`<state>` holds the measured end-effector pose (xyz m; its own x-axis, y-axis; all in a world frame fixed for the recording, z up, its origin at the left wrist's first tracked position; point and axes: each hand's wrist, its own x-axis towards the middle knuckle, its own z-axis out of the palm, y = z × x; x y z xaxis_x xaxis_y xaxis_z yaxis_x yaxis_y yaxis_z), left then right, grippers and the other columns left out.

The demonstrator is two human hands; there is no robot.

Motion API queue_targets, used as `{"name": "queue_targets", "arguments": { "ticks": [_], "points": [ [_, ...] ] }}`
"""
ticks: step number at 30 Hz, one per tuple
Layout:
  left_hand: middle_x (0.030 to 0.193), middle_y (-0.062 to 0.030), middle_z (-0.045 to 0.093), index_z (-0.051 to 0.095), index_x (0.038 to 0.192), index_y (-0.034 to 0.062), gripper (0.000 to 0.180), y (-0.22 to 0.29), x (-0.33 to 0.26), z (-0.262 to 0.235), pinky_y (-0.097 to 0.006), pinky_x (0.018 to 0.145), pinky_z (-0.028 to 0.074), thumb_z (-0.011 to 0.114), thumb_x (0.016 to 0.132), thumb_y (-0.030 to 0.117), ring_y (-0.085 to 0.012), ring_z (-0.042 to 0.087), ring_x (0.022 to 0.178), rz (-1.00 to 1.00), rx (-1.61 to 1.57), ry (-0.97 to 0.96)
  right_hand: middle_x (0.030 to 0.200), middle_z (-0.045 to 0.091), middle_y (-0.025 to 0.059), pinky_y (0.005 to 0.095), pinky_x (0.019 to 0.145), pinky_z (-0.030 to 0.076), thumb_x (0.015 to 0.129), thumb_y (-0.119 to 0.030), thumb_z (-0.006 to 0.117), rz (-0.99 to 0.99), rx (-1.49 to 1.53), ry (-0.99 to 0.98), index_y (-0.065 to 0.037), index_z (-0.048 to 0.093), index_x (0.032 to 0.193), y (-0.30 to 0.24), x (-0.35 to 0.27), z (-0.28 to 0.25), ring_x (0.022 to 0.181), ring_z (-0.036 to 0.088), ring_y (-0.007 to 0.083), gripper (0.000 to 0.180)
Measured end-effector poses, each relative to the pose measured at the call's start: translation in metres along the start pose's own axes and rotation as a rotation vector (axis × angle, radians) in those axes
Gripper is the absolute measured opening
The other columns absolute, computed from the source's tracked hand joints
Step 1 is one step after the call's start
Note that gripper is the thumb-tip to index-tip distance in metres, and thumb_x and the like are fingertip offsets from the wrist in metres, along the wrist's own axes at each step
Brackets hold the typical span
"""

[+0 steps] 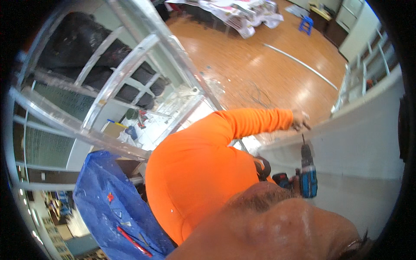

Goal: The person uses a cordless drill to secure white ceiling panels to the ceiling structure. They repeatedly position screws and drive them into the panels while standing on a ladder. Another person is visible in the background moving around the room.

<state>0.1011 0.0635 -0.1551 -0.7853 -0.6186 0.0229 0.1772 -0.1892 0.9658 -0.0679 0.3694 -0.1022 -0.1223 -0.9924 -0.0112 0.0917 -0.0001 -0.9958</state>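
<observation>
The room is seen from high up; far below lies a glossy orange-brown wooden floor (260, 56), with a long pale strip (303, 65) lying across it, a small blue stool (306, 24) near the far wall, and a heap of crumpled white sheets and papers (242, 15) at the top. Silver metal scaffold bars (130, 65) cross the left side; a blue tarp-like bag (112, 208) speckled with white hangs low on the left. A broad white wall panel (359, 130) runs along the right, its top edge slanting upward.

The person wears a bright orange long-sleeved shirt (203, 164); one orange sleeve reaches out to the panel's edge, where the left hand (299, 120) is pinched closed around something small and dark, too small to identify. Just below that hand a blue and black cordless drill (307, 171) stands with its bit pointing up toward the pinched fingers, close against the panel; the gap between bit tip and hand is slight. The right hand is hidden behind the body at the drill's handle, so I cannot tell how it grips.
</observation>
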Motion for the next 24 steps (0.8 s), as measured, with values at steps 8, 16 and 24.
{"name": "queue_targets", "arguments": {
  "ticks": [8,16,24],
  "points": [
    [0.133,-0.0130,0.052,0.035,0.141,0.0008,0.064,0.083,-0.056,0.034,-0.025,0.049,0.041,0.061,0.083,-0.001,-0.0064,0.035,0.051,-0.212,-0.724,0.075,0.098,0.064,0.0057,0.0262,0.071,0.048,0.090,-0.011,0.062,-0.029,0.019,0.019,-0.002,0.054,0.125,0.002,0.015,0.014,0.076,0.057,0.0096,0.038],
    [0.135,-0.0111,0.053,0.046,0.133,0.0051,0.076,0.112,-0.057,0.025,-0.023,0.047,0.042,0.050,0.059,-0.010,-0.0087,0.047,0.053,0.182,-0.409,-0.162,0.110,0.064,0.0109,0.0276,0.071,0.050,0.088,-0.006,0.063,-0.151,0.143,0.117,-0.002,0.053,0.126,-0.043,0.012,0.060,0.077,0.058,0.0107,0.039],
    [0.133,-0.0132,0.048,0.038,0.134,0.0004,0.054,0.177,-0.070,0.100,-0.016,0.046,0.035,0.048,0.098,0.040,-0.0036,0.034,0.055,0.001,-0.587,-0.150,0.105,0.067,0.0087,0.0311,0.080,0.049,0.080,-0.019,0.076,-0.343,-0.137,0.286,-0.004,0.061,0.115,-0.098,-0.017,0.079,0.093,0.062,0.0170,0.041]
  ]
}}
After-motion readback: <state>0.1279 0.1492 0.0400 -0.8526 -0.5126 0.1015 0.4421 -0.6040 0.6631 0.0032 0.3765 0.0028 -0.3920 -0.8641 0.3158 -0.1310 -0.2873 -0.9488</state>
